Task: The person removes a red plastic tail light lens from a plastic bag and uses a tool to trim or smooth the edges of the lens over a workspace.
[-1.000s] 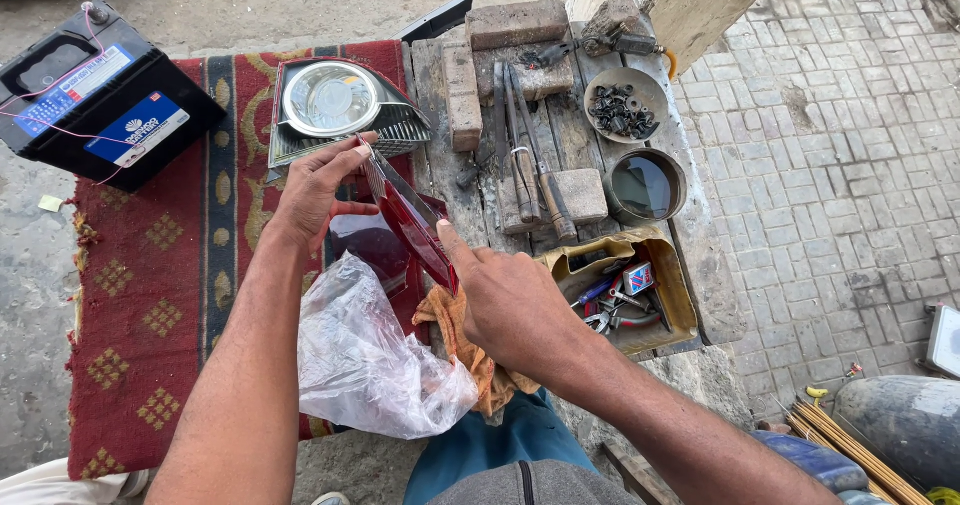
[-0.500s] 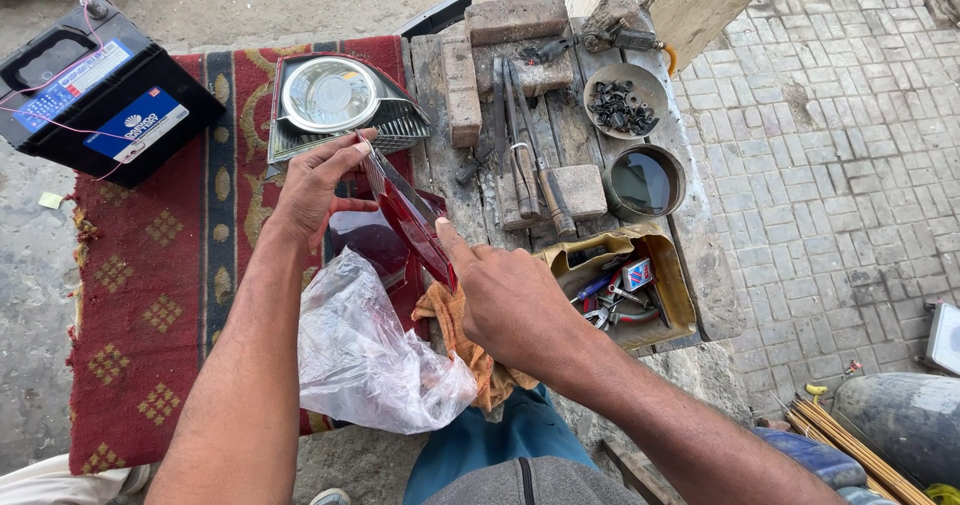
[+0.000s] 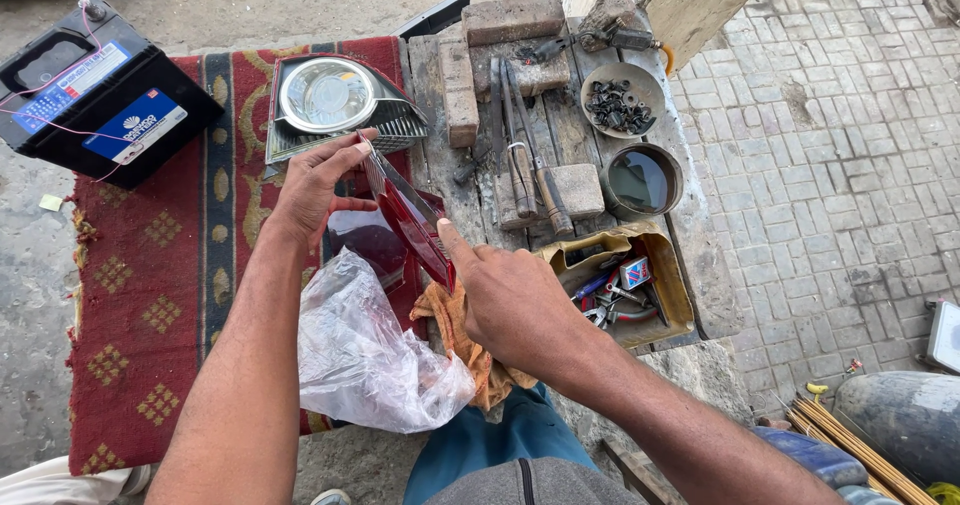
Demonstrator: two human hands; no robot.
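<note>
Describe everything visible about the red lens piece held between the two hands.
The red lens piece is a long, curved shell of glossy, translucent-looking red plastic with a pale strip along its upper edge. It is held edge-up and tilted over the red patterned rug, in front of the wooden board. The left hand pinches its far end with the fingertips; the right hand supports the near end, index finger along its edge. An orange rag and a clear plastic bag lie beneath it.

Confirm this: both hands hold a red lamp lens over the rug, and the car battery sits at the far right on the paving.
Not quite. In the head view the car battery sits at the far left, on the rug's corner. Both the left hand and right hand do hold the red lamp lens.
</note>
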